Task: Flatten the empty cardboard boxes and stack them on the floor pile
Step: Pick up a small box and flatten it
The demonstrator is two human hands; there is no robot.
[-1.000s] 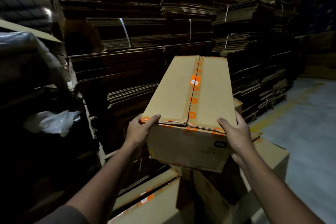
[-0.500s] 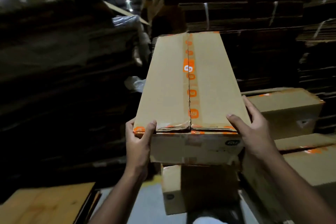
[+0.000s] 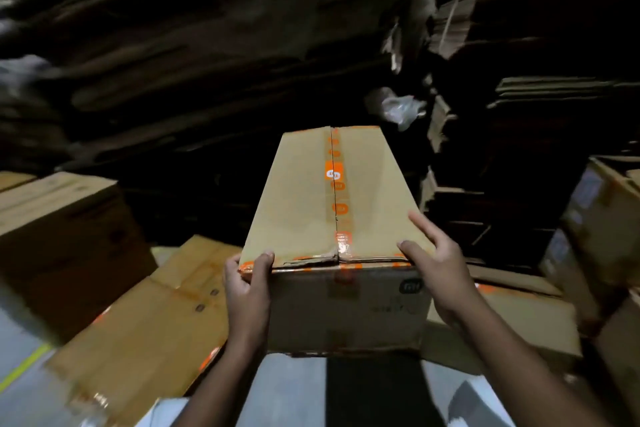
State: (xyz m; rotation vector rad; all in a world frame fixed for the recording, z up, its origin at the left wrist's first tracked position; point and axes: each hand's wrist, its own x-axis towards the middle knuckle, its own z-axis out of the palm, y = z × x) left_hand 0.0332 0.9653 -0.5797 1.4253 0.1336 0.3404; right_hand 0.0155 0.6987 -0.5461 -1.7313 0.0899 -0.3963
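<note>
The left hand (image 3: 246,282) is seen clamped on the near left corner of a sealed cardboard box (image 3: 311,211), the thumb hooked over the top edge and the fingers curled round the side. The right hand (image 3: 438,269) is pressed against the near right corner, its thumb laid on the top face and its forefinger stretched along the right edge. The box is held in the air at the centre of the view, its long axis pointing toward 12 o'clock, with orange-printed tape (image 3: 335,191) run along the top seam. A flattened cardboard sheet (image 3: 145,333) is lying on the floor (image 3: 20,350) at 8 o'clock. Another closed box (image 3: 65,229) is standing at 9 o'clock. Dark stacks of flattened cardboard (image 3: 207,55) are piled behind, from 10 to 2 o'clock.
</note>
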